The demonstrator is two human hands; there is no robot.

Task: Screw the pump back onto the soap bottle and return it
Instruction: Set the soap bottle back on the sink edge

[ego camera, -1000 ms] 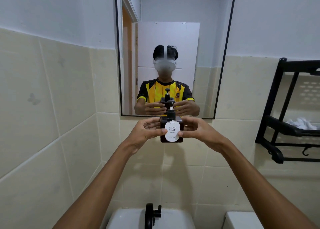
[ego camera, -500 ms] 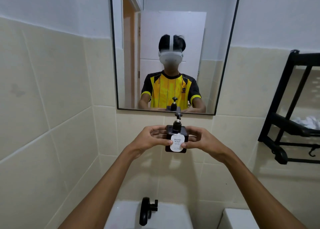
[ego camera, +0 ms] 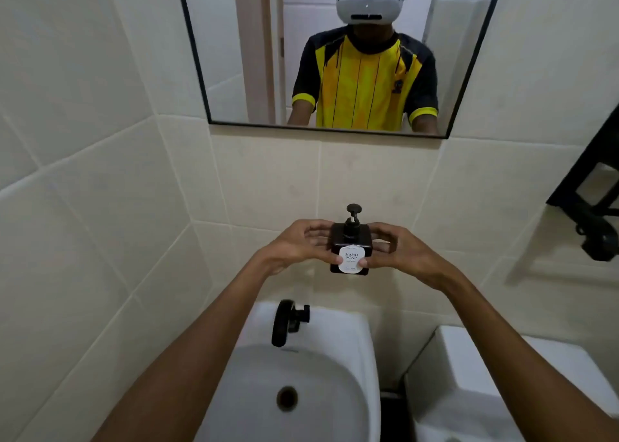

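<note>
Just above the middle of the frame, a dark brown square soap bottle (ego camera: 350, 248) with a white "HAND SOAP" label is held upright in the air in front of the cream tiled wall (ego camera: 110, 207). Its black pump (ego camera: 353, 216) sits on the neck, nozzle head uppermost. The left hand (ego camera: 299, 246) closes on the bottle's left side, thumb on the front by the label and fingers curled behind; the right hand (ego camera: 400, 251) clasps the right side the same way, thumb tip touching the label's lower edge. Below them, at lower centre, lies a white ceramic basin (ego camera: 338, 384) with a black tap (ego camera: 287, 321) at its back rim. A black-framed mirror (ego camera: 234, 40) fills the top centre, and a black metal rack (ego camera: 593, 207) stands at the right edge.
</note>
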